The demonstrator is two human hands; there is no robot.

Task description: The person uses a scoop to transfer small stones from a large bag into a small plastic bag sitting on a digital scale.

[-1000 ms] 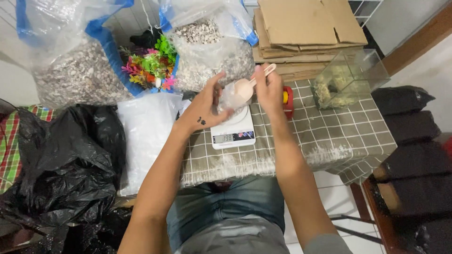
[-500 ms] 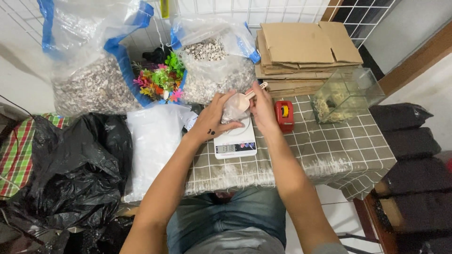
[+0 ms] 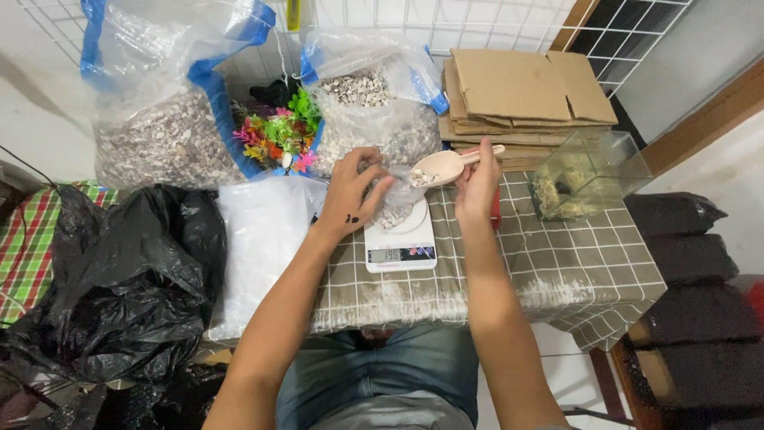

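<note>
left hand [image 3: 350, 197]: 1 s ago cupped under small clear bag, palm up, held above scale; now lower, fingers [image 3: 380, 187] pinching bag mouth open.
small clear bag [image 3: 395, 209]: was lifted off; now resting on white scale [image 3: 400, 239], centre frame.
right hand [image 3: 477, 187]: was pressed close vs left hand; now a bit apart to the right.
scoop [image 3: 442, 167]: earlier hard to make out betw. hands; now held level w/ pale pebbles, bowl at bag mouth.

I see flattened cardboard boxes [image 3: 525, 99] stacked at the table's far edge, a glass tank [image 3: 585, 175] just beside them, colourful plastic plants [image 3: 278, 135] between gravel sacks, and black bags [image 3: 119, 279] left.
</note>
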